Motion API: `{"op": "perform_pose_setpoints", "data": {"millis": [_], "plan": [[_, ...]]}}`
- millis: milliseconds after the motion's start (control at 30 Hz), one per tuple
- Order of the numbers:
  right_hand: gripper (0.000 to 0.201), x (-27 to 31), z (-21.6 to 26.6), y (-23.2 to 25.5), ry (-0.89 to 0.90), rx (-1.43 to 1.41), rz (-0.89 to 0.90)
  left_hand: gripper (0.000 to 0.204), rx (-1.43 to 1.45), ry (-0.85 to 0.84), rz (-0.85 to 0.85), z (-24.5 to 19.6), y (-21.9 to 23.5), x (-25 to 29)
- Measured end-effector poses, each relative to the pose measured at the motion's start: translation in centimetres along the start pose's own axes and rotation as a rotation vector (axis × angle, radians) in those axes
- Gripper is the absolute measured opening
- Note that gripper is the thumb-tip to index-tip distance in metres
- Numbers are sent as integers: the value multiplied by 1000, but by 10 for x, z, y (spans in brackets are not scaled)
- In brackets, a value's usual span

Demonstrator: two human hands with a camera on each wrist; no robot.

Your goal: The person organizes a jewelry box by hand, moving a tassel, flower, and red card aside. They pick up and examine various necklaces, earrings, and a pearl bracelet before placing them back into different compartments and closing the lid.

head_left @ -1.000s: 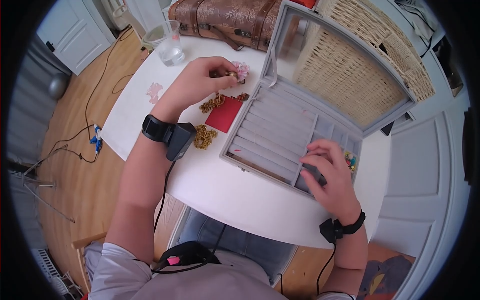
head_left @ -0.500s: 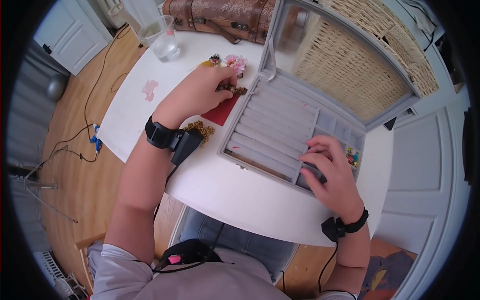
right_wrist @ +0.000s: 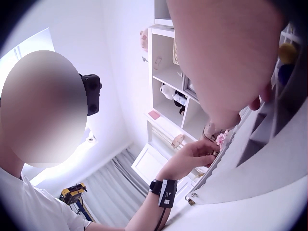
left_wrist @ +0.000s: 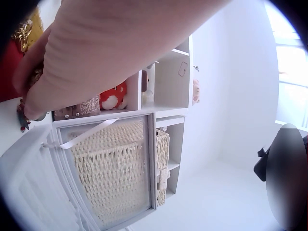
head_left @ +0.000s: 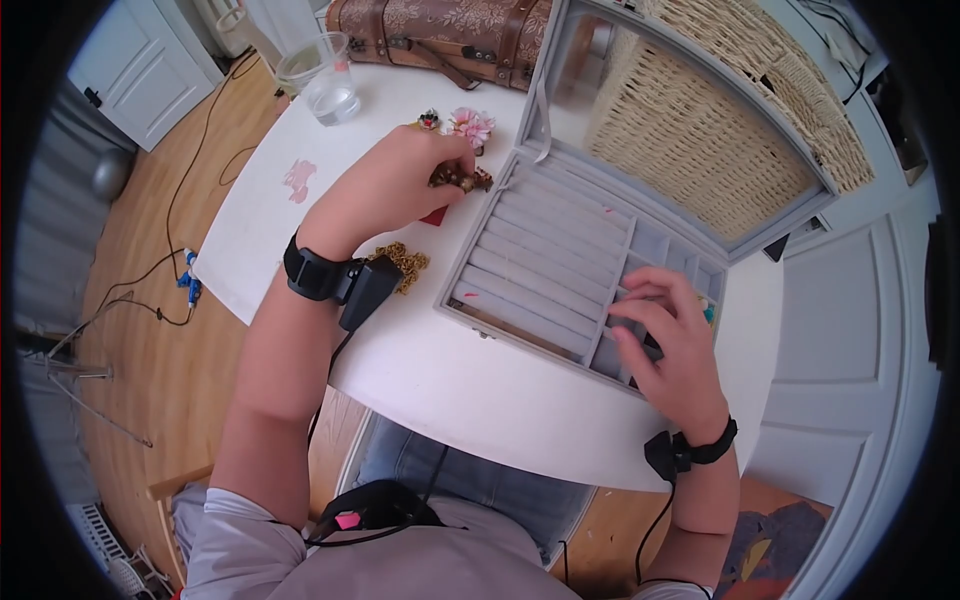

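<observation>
My left hand (head_left: 395,185) is at the left side of the jewelry box (head_left: 540,255), thumb and fingers pinching a gold-brown piece of beaded jewelry (head_left: 475,180). Part of that piece is hidden by the fingers. Beneath the hand a red packet (head_left: 434,216) shows in part. A pink flower ornament (head_left: 470,125) lies just beyond, and a gold chain (head_left: 405,265) lies closer to me near the wrist. Over the box's right compartments hovers my right hand (head_left: 670,345), fingers loosely bent, nothing seen between them. Padded grey rolls fill the box's left part.
The clear lid (head_left: 700,150) stands raised, a ribbon at its left side. Behind it are a woven basket (head_left: 690,130) and a brown patterned case (head_left: 440,40). A plastic cup (head_left: 330,95) of water stands at the back left of the white table (head_left: 450,400).
My left hand has drawn back from the pink flower ornament, which now lies on the table, to the beaded jewelry by the red packet. My right hand has shifted slightly right.
</observation>
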State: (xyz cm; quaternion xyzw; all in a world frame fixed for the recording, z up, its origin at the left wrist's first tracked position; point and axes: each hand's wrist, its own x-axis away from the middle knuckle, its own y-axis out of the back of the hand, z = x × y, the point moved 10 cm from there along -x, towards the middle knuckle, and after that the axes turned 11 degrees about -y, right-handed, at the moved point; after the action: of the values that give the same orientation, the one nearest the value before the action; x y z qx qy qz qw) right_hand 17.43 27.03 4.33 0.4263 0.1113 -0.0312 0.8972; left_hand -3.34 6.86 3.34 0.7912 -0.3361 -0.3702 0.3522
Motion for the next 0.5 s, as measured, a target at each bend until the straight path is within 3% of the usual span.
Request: {"op": "perform_pose_setpoints", "data": {"millis": [200,400,500], "plan": [[19,-2,-15,19,-111,12,-80,22,161,61,110,-3,-10,2],[17,-2,-20,34,-79,34,-171,18,111,-5,43,-16,9,1],[15,-2,-29,45,-142,59,-187,16,110,95,111,-12,4,3]]}}
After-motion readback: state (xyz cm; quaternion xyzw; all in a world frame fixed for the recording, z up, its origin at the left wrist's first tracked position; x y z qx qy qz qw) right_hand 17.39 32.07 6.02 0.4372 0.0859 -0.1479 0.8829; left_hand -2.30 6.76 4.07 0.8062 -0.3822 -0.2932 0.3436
